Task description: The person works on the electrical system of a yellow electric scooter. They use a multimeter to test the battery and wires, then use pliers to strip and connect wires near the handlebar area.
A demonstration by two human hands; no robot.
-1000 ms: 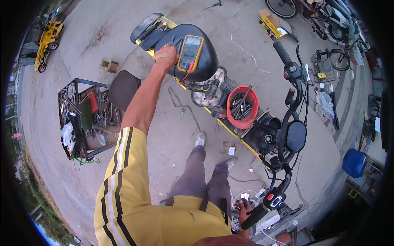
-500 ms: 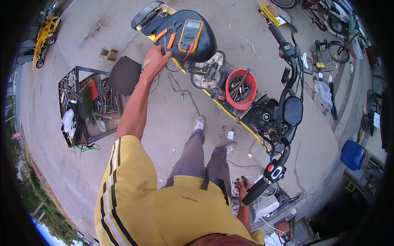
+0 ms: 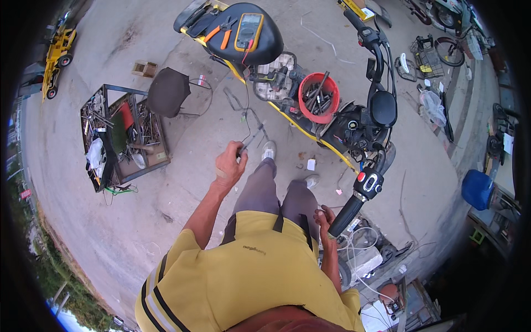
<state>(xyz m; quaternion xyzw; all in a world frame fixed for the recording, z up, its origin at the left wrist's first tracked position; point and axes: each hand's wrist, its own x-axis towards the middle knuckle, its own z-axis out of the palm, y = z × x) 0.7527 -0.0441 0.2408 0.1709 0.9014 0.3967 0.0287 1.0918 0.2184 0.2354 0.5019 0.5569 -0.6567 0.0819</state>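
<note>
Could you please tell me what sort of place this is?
Probably an outdoor repair spot: a partly stripped scooter has a multimeter on its black seat, and an open box of metal pieces stands nearby.

My feed shows a yellow short-sleeved shirt, black-and-white sleeve stripes, greyish-purple fabric trousers and whitish shoes.

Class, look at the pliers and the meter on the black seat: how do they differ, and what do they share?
Shape: the pliers are forked, with two handles spread apart; the meter is a rounded block.
Colour: the pliers have orange handles; the meter has a yellow-orange rim.
Wiring: a red lead joins the meter; none joins the pliers.
Shared: both lie on the black seat.
</note>
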